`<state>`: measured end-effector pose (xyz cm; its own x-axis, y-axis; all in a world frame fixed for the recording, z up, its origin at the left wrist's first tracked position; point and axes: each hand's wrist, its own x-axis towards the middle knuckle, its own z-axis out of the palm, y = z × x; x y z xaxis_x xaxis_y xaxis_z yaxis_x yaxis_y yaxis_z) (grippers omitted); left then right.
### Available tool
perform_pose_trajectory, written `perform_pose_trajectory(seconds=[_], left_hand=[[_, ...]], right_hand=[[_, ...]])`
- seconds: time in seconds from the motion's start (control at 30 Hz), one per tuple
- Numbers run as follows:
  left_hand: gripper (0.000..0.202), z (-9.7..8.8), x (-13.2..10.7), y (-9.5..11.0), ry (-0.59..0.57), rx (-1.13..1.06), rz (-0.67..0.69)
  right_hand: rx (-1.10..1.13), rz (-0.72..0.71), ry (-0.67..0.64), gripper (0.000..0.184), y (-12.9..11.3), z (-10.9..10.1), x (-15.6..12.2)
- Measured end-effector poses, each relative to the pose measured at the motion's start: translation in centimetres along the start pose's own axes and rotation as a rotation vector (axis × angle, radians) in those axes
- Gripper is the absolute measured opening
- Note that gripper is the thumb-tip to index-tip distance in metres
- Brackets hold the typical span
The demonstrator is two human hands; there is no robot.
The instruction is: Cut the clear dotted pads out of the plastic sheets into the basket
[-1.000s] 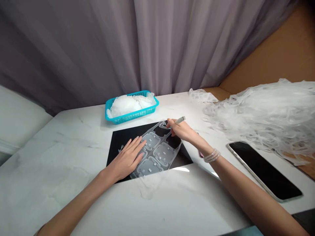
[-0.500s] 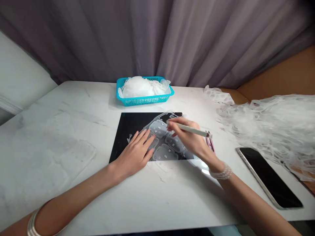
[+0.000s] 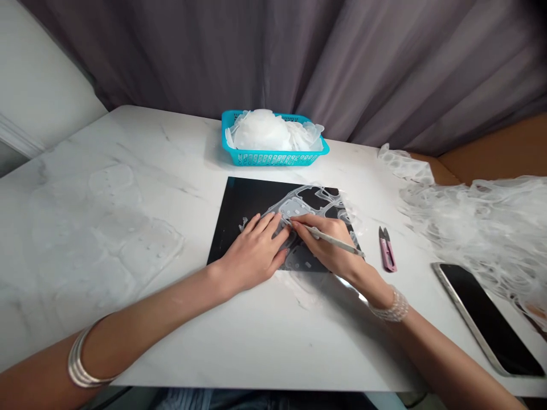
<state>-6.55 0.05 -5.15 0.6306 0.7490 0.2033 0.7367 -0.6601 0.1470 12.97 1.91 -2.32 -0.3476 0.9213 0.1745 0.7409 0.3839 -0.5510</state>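
Note:
My left hand (image 3: pixel 259 250) lies flat, fingers stretched, on a sheer white sheet with rounded, dotted shapes (image 3: pixel 297 208). Beneath the sheet is a black rectangular board (image 3: pixel 243 196). My right hand (image 3: pixel 331 242) pinches a slim, whitish pen-like tool (image 3: pixel 335 241), its tip down at the sheet beside my left fingertips. Whether the tip is a blade or a point is too small to tell. Around the dotted shapes the sheet has open gaps, with thin strips running toward the board's upper right corner.
A blue basket (image 3: pixel 273 159) of white sheer pieces stands at the back. Pink thread snips (image 3: pixel 387 249) and a phone (image 3: pixel 491 319) lie to the right, near a heap of netlike white scraps (image 3: pixel 478 228). Another sheer sheet (image 3: pixel 115 228) spreads on the left.
My right hand has come down and left, bringing the tool's tip to the sheet beside my left fingers. The snips now show fully. The whole view has shifted slightly.

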Motion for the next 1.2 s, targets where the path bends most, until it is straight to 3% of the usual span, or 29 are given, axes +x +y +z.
perform_pose_trajectory(seconds=[0.47, 0.77, 1.03, 1.2], left_hand=[[0.042, 0.0, 0.0, 0.1, 0.005, 0.010, -0.005], [0.047, -0.1, 0.1, 0.0, -0.030, 0.058, 0.014], [0.046, -0.1, 0.1, -0.1, -0.028, 0.055, 0.021], [0.049, 0.3, -0.1, -0.2, -0.005, 0.026, 0.006]], right_hand=[[-0.194, -0.092, 0.011, 0.030, -0.7, 1.1, 0.6], [-0.236, -0.214, -0.015, 0.032, -0.4, 0.1, -1.9], [-0.316, -0.331, 0.001, 0.036, 1.1, 1.5, 0.4], [-0.206, -0.388, -0.116, 0.038, 2.0, 1.1, 0.8]])
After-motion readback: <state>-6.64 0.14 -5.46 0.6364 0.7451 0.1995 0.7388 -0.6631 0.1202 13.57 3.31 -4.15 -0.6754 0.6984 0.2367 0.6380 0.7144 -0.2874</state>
